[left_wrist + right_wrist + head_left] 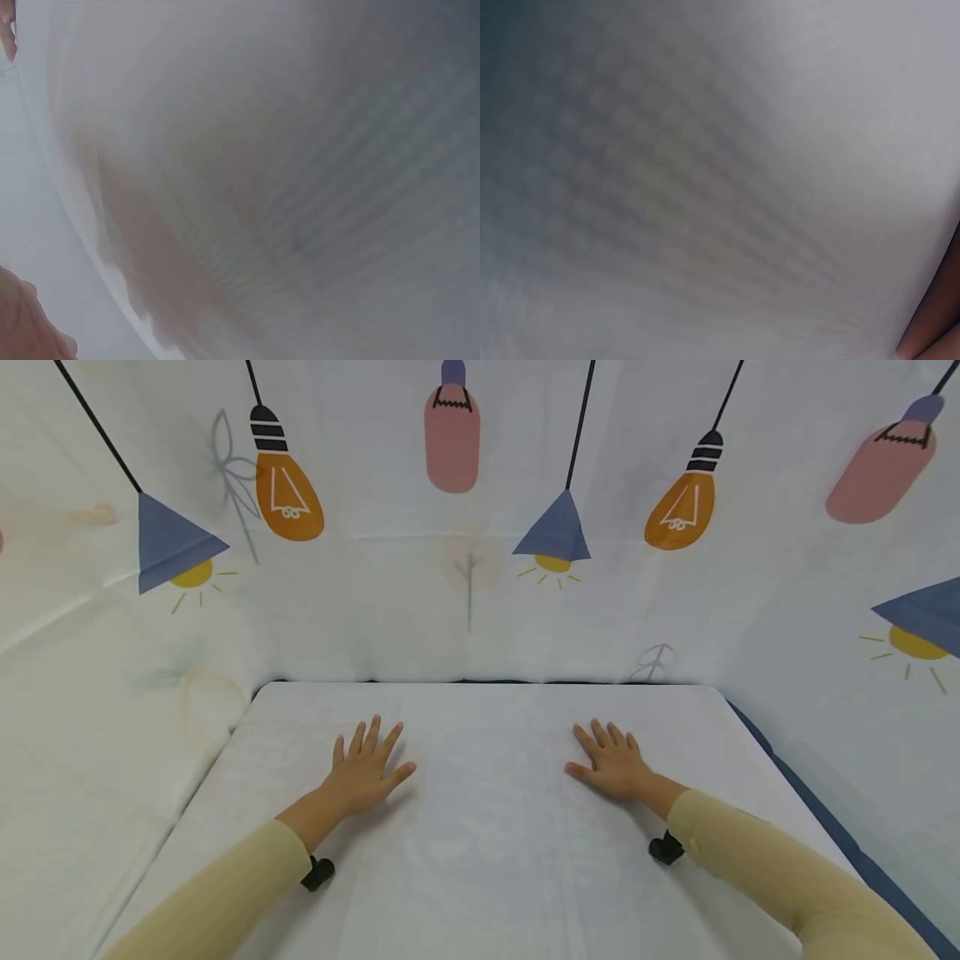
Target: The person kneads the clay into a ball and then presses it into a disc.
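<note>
My left hand (363, 778) lies palm down on the white tabletop (480, 827), left of the middle, with its fingers straight and spread. To the right of the middle, my right hand (617, 770) rests on the same surface, its fingers also spread. Neither hand holds anything. In the left wrist view, a blurred pale surface fills most of the picture, and part of the left hand (26, 322) shows at the lower left. Only a dark sliver of the right hand (934, 311) appears at the lower right of the right wrist view.
A white cloth backdrop (360, 610) printed with lamps and bulbs rises behind the table and along both sides. Small black devices (318, 874) sit under the cuffs of the pale yellow sleeves (225, 885). A dark blue strip (817, 814) runs along the table's right edge.
</note>
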Action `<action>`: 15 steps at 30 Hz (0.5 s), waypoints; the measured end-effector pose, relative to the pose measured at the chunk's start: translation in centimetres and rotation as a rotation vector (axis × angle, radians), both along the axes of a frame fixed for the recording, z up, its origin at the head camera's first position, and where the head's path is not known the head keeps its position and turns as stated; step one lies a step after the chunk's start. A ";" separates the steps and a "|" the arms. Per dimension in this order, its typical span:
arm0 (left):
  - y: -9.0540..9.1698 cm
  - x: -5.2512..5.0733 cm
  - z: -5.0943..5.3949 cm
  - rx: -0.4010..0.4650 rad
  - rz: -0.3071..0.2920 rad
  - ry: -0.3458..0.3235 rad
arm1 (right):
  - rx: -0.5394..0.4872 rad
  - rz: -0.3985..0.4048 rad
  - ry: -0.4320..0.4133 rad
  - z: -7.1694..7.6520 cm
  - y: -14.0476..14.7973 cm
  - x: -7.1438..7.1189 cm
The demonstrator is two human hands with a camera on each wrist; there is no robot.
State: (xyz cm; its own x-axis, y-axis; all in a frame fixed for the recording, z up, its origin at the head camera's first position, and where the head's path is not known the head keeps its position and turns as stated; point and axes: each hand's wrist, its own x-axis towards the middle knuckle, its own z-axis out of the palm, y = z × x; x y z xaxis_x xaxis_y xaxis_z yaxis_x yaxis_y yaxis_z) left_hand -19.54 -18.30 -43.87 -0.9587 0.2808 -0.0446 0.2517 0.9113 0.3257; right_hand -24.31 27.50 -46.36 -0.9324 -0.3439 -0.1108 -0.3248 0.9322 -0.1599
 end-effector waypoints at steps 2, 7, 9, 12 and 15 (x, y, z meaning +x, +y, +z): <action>0.0 0.1 0.2 -0.008 0.001 -0.005 | -0.002 0.001 -0.016 0.0 -0.1 -0.1; -0.2 -0.2 0.2 -0.007 0.000 0.017 | -0.024 0.023 -0.120 1.1 0.4 -1.1; -0.3 -0.5 0.3 -0.013 0.001 0.029 | -0.071 0.029 -0.195 2.2 0.8 -1.7; -0.8 -0.7 0.8 -0.026 0.003 0.032 | -0.138 0.021 -0.296 4.4 1.7 -2.2; -1.5 -1.0 1.5 -0.037 0.003 0.031 | -0.129 -0.004 -0.350 7.3 3.0 -2.3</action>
